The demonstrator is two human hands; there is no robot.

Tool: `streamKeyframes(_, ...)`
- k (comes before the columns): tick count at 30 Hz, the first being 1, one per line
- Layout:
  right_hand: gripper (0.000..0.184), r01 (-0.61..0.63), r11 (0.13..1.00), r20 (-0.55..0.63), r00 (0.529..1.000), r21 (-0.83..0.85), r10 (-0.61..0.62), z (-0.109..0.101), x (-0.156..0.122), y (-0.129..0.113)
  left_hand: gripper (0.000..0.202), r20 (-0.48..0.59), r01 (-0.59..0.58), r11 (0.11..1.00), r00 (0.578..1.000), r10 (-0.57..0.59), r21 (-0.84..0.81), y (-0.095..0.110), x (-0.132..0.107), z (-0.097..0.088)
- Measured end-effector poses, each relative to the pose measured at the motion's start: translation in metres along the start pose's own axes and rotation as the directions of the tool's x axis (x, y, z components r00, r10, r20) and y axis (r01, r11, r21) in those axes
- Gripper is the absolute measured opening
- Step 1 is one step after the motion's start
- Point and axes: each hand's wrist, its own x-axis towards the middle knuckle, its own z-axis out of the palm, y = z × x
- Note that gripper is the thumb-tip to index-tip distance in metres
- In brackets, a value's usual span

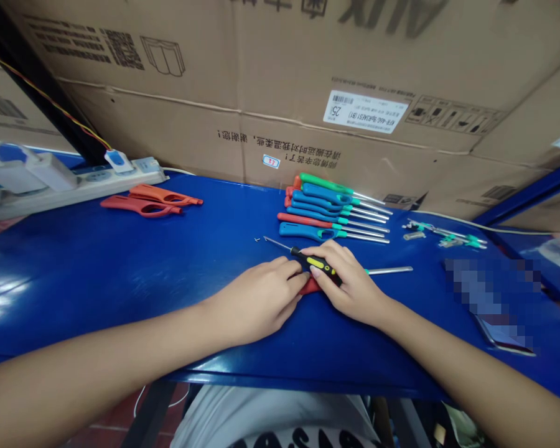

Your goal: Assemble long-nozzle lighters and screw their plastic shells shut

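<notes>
My right hand [343, 277] is closed around the black and yellow handle of a screwdriver [320, 264], whose thin shaft points up and left. Beneath it lies a red lighter [310, 286] with a long metal tube reaching right, mostly covered by both hands. My left hand [268, 295] has its fingers bent and pressed on the handle end of that lighter. Just past the screwdriver tip are a few tiny screws [257, 239] on the blue table. Behind my hands, several blue, red and green long-necked lighters [315, 231] lie side by side, tubes toward the right.
Orange and red handle shells [152, 200] lie at left near a white power strip [93, 183] with plugs. Loose metal tubes and green parts [462, 236] are at right. A phone [508, 333], partly blurred, rests nearer. A large cardboard box [205, 118] stands along the back.
</notes>
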Motion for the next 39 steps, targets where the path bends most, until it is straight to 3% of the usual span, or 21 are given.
streamKeyframes(3, 0.032, 0.022, 1.000, -0.066, 0.998, -0.006, -0.022, -0.001, -0.001, -0.002, 0.029, 0.002, 0.002, 1.000, 1.000, -0.002, 0.007, 0.000, 0.000, -0.001)
streamKeyframes(10, 0.025, -0.056, 0.994, -0.211, 0.975, 0.092, 0.075, -0.008, 0.000, 0.001, 0.028, 0.015, 0.023, 0.997, 1.000, -0.022, -0.068, -0.003, 0.002, -0.001)
streamKeyframes(16, 0.033, -0.035, 0.997, -0.043, 0.998, 0.072, 0.038, -0.007, 0.011, 0.006, 0.031, -0.001, 0.015, 0.993, 1.000, -0.016, -0.116, -0.008, 0.005, 0.000)
streamKeyframes(25, 0.034, 0.007, 1.000, 0.121, 0.993, 0.010, -0.008, 0.003, 0.039, 0.008, 0.029, -0.027, -0.005, 0.996, 1.000, 0.002, -0.093, -0.007, 0.005, 0.000)
streamKeyframes(28, 0.032, 0.005, 0.998, 0.040, 0.999, 0.062, -0.008, 0.002, 0.042, 0.004, 0.030, -0.022, -0.013, 0.995, 1.000, 0.011, -0.095, -0.008, 0.004, 0.000)
streamKeyframes(31, 0.024, -0.021, 0.984, -0.139, 0.989, 0.178, 0.046, -0.007, 0.041, -0.003, 0.031, -0.025, -0.003, 0.991, 1.000, -0.001, -0.131, -0.010, 0.004, 0.001)
streamKeyframes(34, 0.015, -0.115, 0.914, -0.341, 0.904, 0.388, 0.259, -0.021, 0.038, -0.007, 0.032, -0.044, -0.002, 0.980, 0.999, -0.007, -0.201, -0.013, 0.004, 0.003)
streamKeyframes(37, 0.011, -0.036, 0.772, -0.500, 0.742, 0.634, 0.446, -0.034, 0.033, -0.007, 0.032, -0.072, -0.014, 0.969, 0.997, -0.004, -0.248, -0.016, 0.005, 0.006)
streamKeyframes(39, 0.016, 0.015, 0.697, -0.520, 0.677, 0.717, 0.521, -0.041, 0.030, -0.005, 0.031, -0.092, -0.021, 0.958, 0.996, -0.006, -0.286, -0.017, 0.005, 0.008)
